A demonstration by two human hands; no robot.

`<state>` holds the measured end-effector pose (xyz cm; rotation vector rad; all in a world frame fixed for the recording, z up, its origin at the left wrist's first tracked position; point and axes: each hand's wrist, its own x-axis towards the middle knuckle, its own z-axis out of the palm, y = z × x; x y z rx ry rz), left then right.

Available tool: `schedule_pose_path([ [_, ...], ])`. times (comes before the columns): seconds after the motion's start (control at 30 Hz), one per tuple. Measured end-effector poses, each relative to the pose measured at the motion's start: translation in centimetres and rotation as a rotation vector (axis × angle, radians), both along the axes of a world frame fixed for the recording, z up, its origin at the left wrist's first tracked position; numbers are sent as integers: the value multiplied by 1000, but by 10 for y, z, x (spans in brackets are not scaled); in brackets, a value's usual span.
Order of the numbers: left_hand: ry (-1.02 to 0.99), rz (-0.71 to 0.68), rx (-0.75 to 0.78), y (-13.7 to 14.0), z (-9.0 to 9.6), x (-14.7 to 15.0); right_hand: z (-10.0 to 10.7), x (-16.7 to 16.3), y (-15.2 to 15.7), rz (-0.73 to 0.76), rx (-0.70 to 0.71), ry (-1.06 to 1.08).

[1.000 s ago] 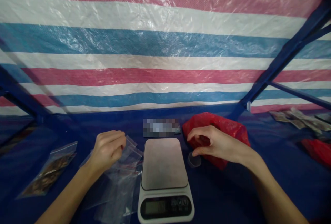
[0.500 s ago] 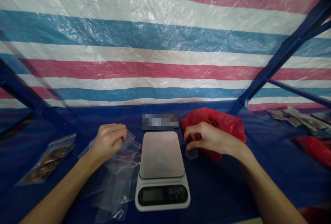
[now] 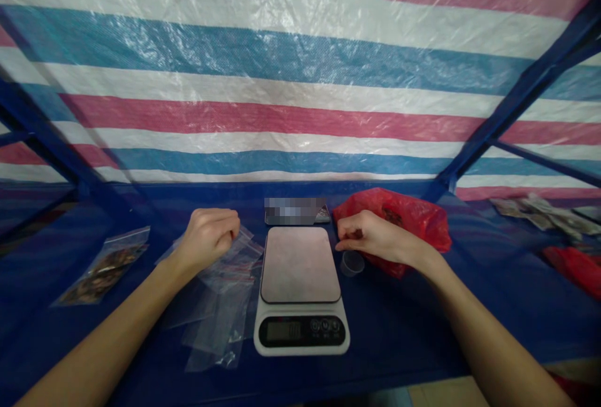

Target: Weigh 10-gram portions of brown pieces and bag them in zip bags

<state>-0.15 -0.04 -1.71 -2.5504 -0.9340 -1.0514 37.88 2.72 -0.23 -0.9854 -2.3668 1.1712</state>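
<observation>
Curled into a loose fist, my left hand (image 3: 212, 236) is over several clear zip bags (image 3: 223, 307) lying flat left of the scale. My right hand (image 3: 369, 235) is also closed, its fingers tucked in, beside the open red plastic bag (image 3: 417, 216). Just below its fingertips stands a small clear plastic cup (image 3: 352, 263), apart from the hand. Between my hands sits a white digital scale (image 3: 301, 266) with a bare metal plate and a lit display. Nothing shows in either fist, though the palms are hidden.
On the left lies a filled zip bag (image 3: 103, 269) of brown dried pieces. A blurred-out flat device (image 3: 295, 211) is behind the scale. At far right are more packets (image 3: 539, 211) and another red bag (image 3: 575, 268). Blue frame bars (image 3: 521, 97) rise at both sides before a striped sheet.
My right hand's thumb and fingers have closed and come away from the cup, which now shows more fully. The whole view has shifted slightly; my left hand keeps its fist.
</observation>
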Motion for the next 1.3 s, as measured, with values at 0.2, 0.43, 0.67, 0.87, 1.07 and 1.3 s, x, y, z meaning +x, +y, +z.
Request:
schedule_pose_path([
  [0.2, 21, -10, 31, -5, -1, 3, 7, -7, -4, -131, 147, -16],
  [0.43, -64, -9, -18, -5, -2, 1, 12, -8, -9, -205, 316, 11],
  [0.67, -170, 3, -88, -3, -3, -3, 6, -7, -4, -166, 290, 24],
  [0.87, -266, 28, -133, -7, -3, 0, 10, -3, -4, -208, 331, 36],
  [1.07, -370, 58, -161, -8, -9, 10, 19, -5, -12, -252, 289, 143],
  [1.3, -333, -25, -157, -12, -6, 21, 36, 16, -10, -266, 301, 137],
])
